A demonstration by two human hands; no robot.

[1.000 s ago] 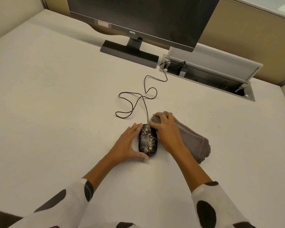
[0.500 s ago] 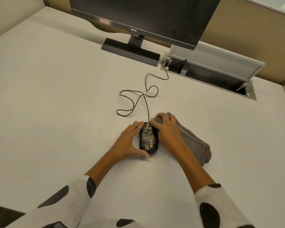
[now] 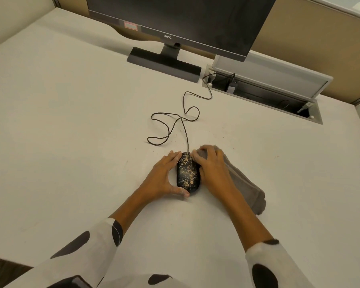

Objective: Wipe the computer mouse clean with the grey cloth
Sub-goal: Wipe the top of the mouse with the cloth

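Left hand (image 3: 162,177) grip clasping speckled mouse (image 3: 188,173), right hand (image 3: 211,165) clutching grey cloth (image 3: 245,185) beside it

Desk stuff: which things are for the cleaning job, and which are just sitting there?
For the job:
mouse, speckled with dirt
grey cloth, under the right hand
left hand, steadying the mouse

Just there:
monitor
mouse cord
cable box in the desk
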